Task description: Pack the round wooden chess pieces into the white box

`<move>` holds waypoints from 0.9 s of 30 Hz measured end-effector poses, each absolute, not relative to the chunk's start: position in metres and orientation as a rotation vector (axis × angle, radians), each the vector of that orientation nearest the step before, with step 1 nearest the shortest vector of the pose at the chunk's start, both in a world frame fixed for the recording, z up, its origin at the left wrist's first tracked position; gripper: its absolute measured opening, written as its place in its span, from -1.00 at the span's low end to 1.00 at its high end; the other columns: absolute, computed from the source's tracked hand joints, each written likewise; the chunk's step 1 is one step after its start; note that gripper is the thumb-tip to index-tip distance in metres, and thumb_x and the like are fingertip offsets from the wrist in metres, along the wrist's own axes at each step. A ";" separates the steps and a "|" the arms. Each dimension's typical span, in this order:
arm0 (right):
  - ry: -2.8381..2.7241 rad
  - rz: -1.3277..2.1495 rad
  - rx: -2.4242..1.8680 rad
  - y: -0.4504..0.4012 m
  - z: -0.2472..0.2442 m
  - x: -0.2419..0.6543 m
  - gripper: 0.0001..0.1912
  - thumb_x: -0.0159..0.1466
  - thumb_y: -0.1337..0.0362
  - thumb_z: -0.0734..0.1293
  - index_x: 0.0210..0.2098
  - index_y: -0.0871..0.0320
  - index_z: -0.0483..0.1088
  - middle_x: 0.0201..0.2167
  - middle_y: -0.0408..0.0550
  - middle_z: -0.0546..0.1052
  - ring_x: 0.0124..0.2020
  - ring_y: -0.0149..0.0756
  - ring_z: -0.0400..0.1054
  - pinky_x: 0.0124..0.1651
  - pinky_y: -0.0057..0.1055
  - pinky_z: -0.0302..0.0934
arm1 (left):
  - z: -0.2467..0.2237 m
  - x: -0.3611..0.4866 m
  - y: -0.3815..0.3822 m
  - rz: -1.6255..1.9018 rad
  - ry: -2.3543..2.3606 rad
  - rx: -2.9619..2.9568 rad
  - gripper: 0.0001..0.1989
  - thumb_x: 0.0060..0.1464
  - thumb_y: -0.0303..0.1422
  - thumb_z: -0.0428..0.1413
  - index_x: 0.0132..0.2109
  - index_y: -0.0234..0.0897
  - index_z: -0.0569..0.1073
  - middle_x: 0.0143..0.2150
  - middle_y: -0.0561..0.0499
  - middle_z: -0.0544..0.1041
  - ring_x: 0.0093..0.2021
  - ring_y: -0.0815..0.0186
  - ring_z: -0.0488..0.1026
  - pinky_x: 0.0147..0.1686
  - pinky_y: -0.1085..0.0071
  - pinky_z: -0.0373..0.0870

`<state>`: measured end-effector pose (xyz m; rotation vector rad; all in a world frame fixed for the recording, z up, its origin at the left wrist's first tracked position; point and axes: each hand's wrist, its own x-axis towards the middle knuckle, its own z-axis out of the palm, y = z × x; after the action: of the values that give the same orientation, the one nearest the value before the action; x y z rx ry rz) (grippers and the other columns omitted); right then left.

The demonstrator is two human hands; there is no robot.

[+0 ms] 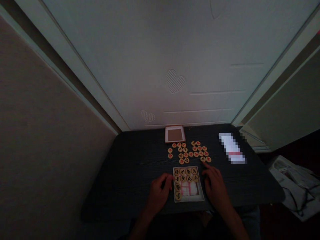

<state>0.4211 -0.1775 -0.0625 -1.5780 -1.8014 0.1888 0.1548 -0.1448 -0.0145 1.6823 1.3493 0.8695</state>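
While the right hand (215, 178) has a fingertip at a disc (203, 159), the left hand (160, 191) rests beside the box (188, 201)

Where the forearms come in from the near edge, the left hand lies at the box's nine o'clock, its fingers loosely curled at the rim; whether they pinch anything I cannot tell. At three o'clock is the right hand, index finger stretched forward, thumb apart, with nothing visible in its grasp. Just off that index fingertip, toward its eleven o'clock, lies the disc, flat, with a dark mark. Contact looks likely, but the picture is too dim to be sure.

Between the hands, the box holds ten black-marked discs (183, 178): two rows of four across its far half, and two more down the side nearest the left fingers. A white floor with pink lines shows in the remaining space.

Beyond the box, from eleven to one o'clock, loose discs (199, 148) lie spread on the dark table (125, 176), some marked red, some black. Several sit close together; two red ones stand a little aside at eleven.

Farther still, between eleven and twelve, sits a shallow tray (175, 135) with a brown floor. Between one and two, a pixelated white item (232, 148) lies on the table. Off the table at three is a white bag (291, 190). Farthest, at twelve, rises a pale panel (155, 50) with embossed hearts (175, 81).
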 end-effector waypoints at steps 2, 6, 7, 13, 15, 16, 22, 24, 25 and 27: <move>-1.816 0.194 -1.585 -0.177 -0.064 0.421 -0.69 0.24 0.52 0.17 -0.15 0.06 0.41 0.20 0.02 0.48 0.15 -0.06 0.34 0.17 0.02 0.30 | -0.014 0.155 -0.146 0.876 1.350 1.687 -0.62 0.35 -0.14 -0.01 -0.25 -0.26 0.58 -0.52 0.06 0.51 -0.47 0.29 0.48 -0.37 0.45 0.34; -1.818 0.186 -1.585 -0.177 -0.065 0.422 -0.66 0.25 0.51 0.16 -0.09 0.07 0.39 0.23 0.06 0.44 0.18 -0.05 0.32 0.17 0.04 0.30 | -0.012 0.155 -0.147 0.878 1.351 1.702 -0.61 0.34 -0.12 0.00 -0.28 -0.25 0.59 -0.51 0.05 0.54 -0.48 0.29 0.48 -0.40 0.45 0.34; -1.821 0.185 -1.589 -0.177 -0.065 0.422 -0.67 0.26 0.51 0.16 -0.09 0.08 0.39 0.25 0.07 0.43 0.19 -0.04 0.31 0.17 0.05 0.30 | -0.012 0.155 -0.147 0.877 1.351 1.707 -0.60 0.33 -0.11 0.01 -0.29 -0.25 0.59 -0.51 0.04 0.54 -0.47 0.28 0.49 -0.40 0.45 0.34; -1.829 0.173 -1.636 -0.174 -0.065 0.420 -0.74 0.27 0.48 0.18 -0.15 0.07 0.40 0.28 0.08 0.41 0.16 0.03 0.32 0.11 0.10 0.32 | -0.013 0.155 -0.147 0.862 1.368 1.731 -0.59 0.34 -0.10 0.01 -0.33 -0.24 0.56 -0.51 0.04 0.53 -0.43 0.27 0.51 -0.41 0.46 0.35; -1.819 0.164 -1.620 -0.175 -0.066 0.419 -0.74 0.29 0.46 0.18 -0.15 0.06 0.40 0.23 0.07 0.45 0.13 0.01 0.34 0.12 0.08 0.31 | -0.014 0.155 -0.147 0.855 1.367 1.735 -0.60 0.34 -0.11 0.00 -0.32 -0.24 0.56 -0.51 0.05 0.53 -0.44 0.28 0.51 -0.40 0.46 0.35; -1.814 0.158 -1.613 -0.175 -0.066 0.420 -0.74 0.30 0.45 0.18 -0.14 0.06 0.41 0.19 0.07 0.48 0.12 0.00 0.35 0.12 0.07 0.31 | -0.014 0.155 -0.147 0.853 1.367 1.736 -0.60 0.35 -0.12 0.00 -0.33 -0.24 0.56 -0.51 0.05 0.53 -0.44 0.28 0.50 -0.40 0.46 0.35; -1.780 0.092 -1.611 -0.175 -0.068 0.421 -0.64 0.37 0.36 0.17 0.11 0.08 0.39 0.15 0.10 0.49 0.14 -0.02 0.34 0.16 0.07 0.29 | -0.019 0.154 -0.146 0.850 1.357 1.745 -0.62 0.36 -0.15 0.00 -0.32 -0.24 0.55 -0.50 0.05 0.53 -0.43 0.28 0.51 -0.35 0.45 0.35; -1.794 0.086 -1.609 -0.174 -0.068 0.420 -0.56 0.38 0.35 0.17 0.23 0.06 0.33 0.20 0.09 0.46 0.18 -0.02 0.31 0.17 0.07 0.29 | -0.019 0.154 -0.146 0.849 1.358 1.747 -0.62 0.36 -0.15 -0.01 -0.32 -0.25 0.55 -0.49 0.05 0.54 -0.43 0.28 0.51 -0.34 0.45 0.35; -1.799 0.085 -1.610 -0.174 -0.069 0.420 -0.53 0.39 0.34 0.17 0.26 0.05 0.31 0.22 0.08 0.45 0.19 -0.01 0.30 0.17 0.07 0.29 | -0.019 0.154 -0.146 0.850 1.358 1.748 -0.62 0.36 -0.15 -0.01 -0.32 -0.24 0.55 -0.49 0.05 0.54 -0.43 0.28 0.51 -0.34 0.45 0.35; -1.803 0.080 -1.616 -0.173 -0.069 0.419 -0.51 0.40 0.33 0.17 0.30 0.03 0.29 0.23 0.07 0.45 0.20 -0.01 0.30 0.17 0.08 0.29 | -0.018 0.154 -0.146 0.854 1.359 1.749 -0.62 0.36 -0.15 0.00 -0.32 -0.24 0.56 -0.49 0.05 0.54 -0.43 0.28 0.51 -0.35 0.45 0.35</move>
<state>0.4189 -0.1735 -0.0694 -1.6161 -1.8032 0.0802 0.1537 -0.1463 -0.0175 1.7494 1.3593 0.8536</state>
